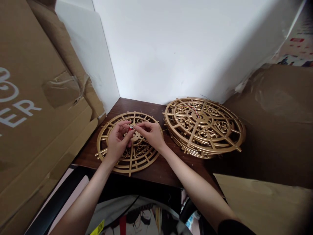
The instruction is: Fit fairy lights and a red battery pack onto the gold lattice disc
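Observation:
Over the middle of a round gold openwork frame point(130, 171), both of my hands are held close together. My left hand point(119, 138) pinches a small red cylinder with a silvery end point(131, 128) between thumb and fingers. Right beside it, my right hand point(151, 132) has thumb and index finger pressed together at the silvery end; whatever lies between them is too small to make out. The gold frame lies flat on a dark brown wooden table point(168, 169), with scrollwork and a round hub partly covered by my hands. Thin wires stick out near its far edge.
To the right stands a stack of similar gold frames point(202, 127), with thin red and white wires point(195, 111) on top. Large cardboard boxes point(36, 98) rise on the left, and more cardboard point(276, 124) is on the right. A white wall point(171, 49) closes off the back.

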`<state>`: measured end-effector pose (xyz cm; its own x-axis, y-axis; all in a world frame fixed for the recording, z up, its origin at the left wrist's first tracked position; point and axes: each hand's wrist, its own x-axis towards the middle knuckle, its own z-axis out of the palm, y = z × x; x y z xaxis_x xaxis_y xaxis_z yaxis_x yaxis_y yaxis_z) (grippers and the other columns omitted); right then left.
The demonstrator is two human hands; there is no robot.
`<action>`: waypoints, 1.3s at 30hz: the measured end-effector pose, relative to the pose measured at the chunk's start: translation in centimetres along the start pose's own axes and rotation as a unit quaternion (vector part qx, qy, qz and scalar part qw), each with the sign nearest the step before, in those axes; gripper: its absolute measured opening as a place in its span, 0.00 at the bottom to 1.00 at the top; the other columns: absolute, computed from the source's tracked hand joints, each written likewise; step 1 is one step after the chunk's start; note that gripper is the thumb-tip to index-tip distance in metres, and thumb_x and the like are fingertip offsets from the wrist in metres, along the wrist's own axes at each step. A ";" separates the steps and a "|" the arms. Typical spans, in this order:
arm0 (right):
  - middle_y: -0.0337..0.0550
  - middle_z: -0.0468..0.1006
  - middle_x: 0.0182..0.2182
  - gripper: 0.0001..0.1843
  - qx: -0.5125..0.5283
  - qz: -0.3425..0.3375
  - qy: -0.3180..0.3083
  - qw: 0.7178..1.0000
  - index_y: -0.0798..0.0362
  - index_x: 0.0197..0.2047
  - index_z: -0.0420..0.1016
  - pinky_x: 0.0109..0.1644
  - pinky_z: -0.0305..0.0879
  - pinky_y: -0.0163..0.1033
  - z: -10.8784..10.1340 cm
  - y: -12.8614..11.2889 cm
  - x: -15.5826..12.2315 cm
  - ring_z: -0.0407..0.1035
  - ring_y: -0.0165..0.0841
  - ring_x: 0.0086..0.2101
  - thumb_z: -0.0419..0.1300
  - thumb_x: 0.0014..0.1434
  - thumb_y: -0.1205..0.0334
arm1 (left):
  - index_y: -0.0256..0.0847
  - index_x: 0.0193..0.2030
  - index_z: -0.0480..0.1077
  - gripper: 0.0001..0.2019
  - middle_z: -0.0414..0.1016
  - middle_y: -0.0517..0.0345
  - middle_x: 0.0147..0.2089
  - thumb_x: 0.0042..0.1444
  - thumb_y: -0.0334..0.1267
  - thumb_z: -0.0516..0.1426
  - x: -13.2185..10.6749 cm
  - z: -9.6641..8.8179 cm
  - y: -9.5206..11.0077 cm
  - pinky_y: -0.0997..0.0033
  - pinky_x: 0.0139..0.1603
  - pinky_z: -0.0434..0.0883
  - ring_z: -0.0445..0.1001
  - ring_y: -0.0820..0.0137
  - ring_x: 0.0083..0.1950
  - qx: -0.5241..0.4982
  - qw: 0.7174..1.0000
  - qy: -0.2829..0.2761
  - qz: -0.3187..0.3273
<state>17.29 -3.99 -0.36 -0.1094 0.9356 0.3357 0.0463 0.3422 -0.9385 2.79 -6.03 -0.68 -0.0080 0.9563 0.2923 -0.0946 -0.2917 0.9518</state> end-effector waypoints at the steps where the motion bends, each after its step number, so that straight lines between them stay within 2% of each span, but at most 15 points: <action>1: 0.36 0.71 0.19 0.12 -0.001 0.002 0.000 1.000 0.54 0.30 0.81 0.26 0.53 0.32 0.0 0.0 0.0 0.59 0.26 0.22 0.63 0.54 0.54 | 0.42 0.48 0.67 0.18 0.68 0.62 0.33 0.51 0.39 0.64 0.0 0.0 0.0 0.82 0.15 0.64 0.67 0.78 0.25 -0.001 1.000 -0.001 0.002; 4: 0.36 0.71 0.19 0.12 0.001 0.003 -0.009 1.000 0.54 0.31 0.81 0.26 0.53 0.32 -0.1 0.0 0.0 0.59 0.26 0.21 0.64 0.54 0.53 | 0.41 0.47 0.69 0.16 0.69 0.61 0.33 0.52 0.39 0.63 -0.1 0.0 0.1 0.81 0.15 0.64 0.66 0.79 0.23 0.003 1.000 -0.002 0.007; 11: 0.37 0.73 0.20 0.12 0.017 -0.004 -0.029 0.999 0.55 0.31 0.81 0.27 0.56 0.33 0.0 0.4 0.1 0.62 0.26 0.22 0.64 0.54 0.53 | 0.40 0.40 0.71 0.10 0.64 0.64 0.25 0.53 0.40 0.63 0.0 -0.1 -0.1 0.83 0.13 0.56 0.59 0.81 0.19 0.004 1.000 0.005 0.000; 16: 0.37 0.74 0.21 0.12 0.035 0.001 -0.042 0.999 0.54 0.32 0.81 0.28 0.58 0.33 0.0 0.5 0.0 0.64 0.27 0.23 0.64 0.54 0.53 | 0.40 0.39 0.71 0.10 0.67 0.63 0.26 0.53 0.41 0.63 0.0 -0.3 -0.3 0.84 0.13 0.55 0.59 0.81 0.19 0.003 1.000 0.015 -0.009; 22: 0.36 0.73 0.19 0.13 0.061 0.006 -0.006 0.998 0.53 0.30 0.80 0.27 0.59 0.33 -0.2 -0.6 0.2 0.64 0.26 0.21 0.65 0.54 0.51 | 0.41 0.44 0.69 0.14 0.73 0.59 0.33 0.52 0.40 0.63 0.0 -0.2 0.1 0.83 0.15 0.56 0.63 0.79 0.22 -0.008 0.999 0.036 -0.029; 24: 0.35 0.72 0.18 0.14 0.090 0.019 0.011 0.996 0.53 0.30 0.79 0.24 0.57 0.33 -0.4 -1.1 0.2 0.60 0.25 0.19 0.65 0.52 0.49 | 0.41 0.46 0.69 0.16 0.75 0.58 0.36 0.51 0.39 0.63 0.1 -0.3 0.0 0.80 0.22 0.64 0.69 0.76 0.27 0.027 0.999 0.020 -0.019; 26: 0.33 0.70 0.17 0.16 0.136 0.035 0.024 0.990 0.53 0.31 0.79 0.22 0.53 0.32 -0.5 -1.6 0.3 0.56 0.23 0.18 0.66 0.51 0.48 | 0.40 0.47 0.71 0.17 0.77 0.54 0.39 0.51 0.38 0.64 0.2 -0.5 -0.4 0.73 0.36 0.72 0.74 0.71 0.36 0.074 0.997 -0.029 -0.005; 28: 0.32 0.68 0.17 0.17 0.195 0.053 0.030 0.979 0.53 0.32 0.78 0.21 0.48 0.32 -0.6 -1.9 0.4 0.52 0.22 0.17 0.67 0.49 0.47 | 0.40 0.48 0.72 0.16 0.77 0.51 0.44 0.51 0.38 0.63 0.3 -0.6 -0.8 0.65 0.49 0.71 0.75 0.65 0.46 0.115 0.990 -0.086 0.008; 30: 0.31 0.66 0.17 0.17 0.253 0.067 0.026 0.965 0.53 0.32 0.77 0.20 0.44 0.33 -0.7 -2.1 0.5 0.49 0.21 0.17 0.67 0.48 0.48 | 0.40 0.48 0.73 0.15 0.77 0.51 0.46 0.53 0.39 0.62 0.3 -0.8 -1.1 0.63 0.53 0.69 0.75 0.63 0.49 0.143 0.983 -0.115 0.018; 35: 0.29 0.62 0.16 0.15 0.336 0.085 0.013 0.938 0.52 0.31 0.76 0.22 0.42 0.34 -0.9 -2.4 0.7 0.47 0.21 0.17 0.69 0.46 0.51 | 0.41 0.50 0.73 0.17 0.76 0.54 0.41 0.54 0.41 0.61 0.3 -0.9 -1.0 0.68 0.42 0.69 0.73 0.68 0.38 0.187 0.977 -0.097 0.034; 39: 0.29 0.60 0.17 0.15 0.346 0.090 0.005 0.934 0.52 0.32 0.75 0.22 0.44 0.34 -0.8 -2.4 0.7 0.48 0.22 0.18 0.68 0.47 0.50 | 0.41 0.44 0.77 0.12 0.73 0.55 0.37 0.56 0.42 0.59 0.5 -0.9 -0.9 0.68 0.41 0.67 0.70 0.69 0.37 0.231 0.965 -0.099 0.074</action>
<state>17.93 -4.09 2.24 -0.1519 0.9744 0.1656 -0.5896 0.0451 -0.8064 1.98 -5.27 -1.50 0.2067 0.8940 0.3975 0.3475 -0.4469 0.8244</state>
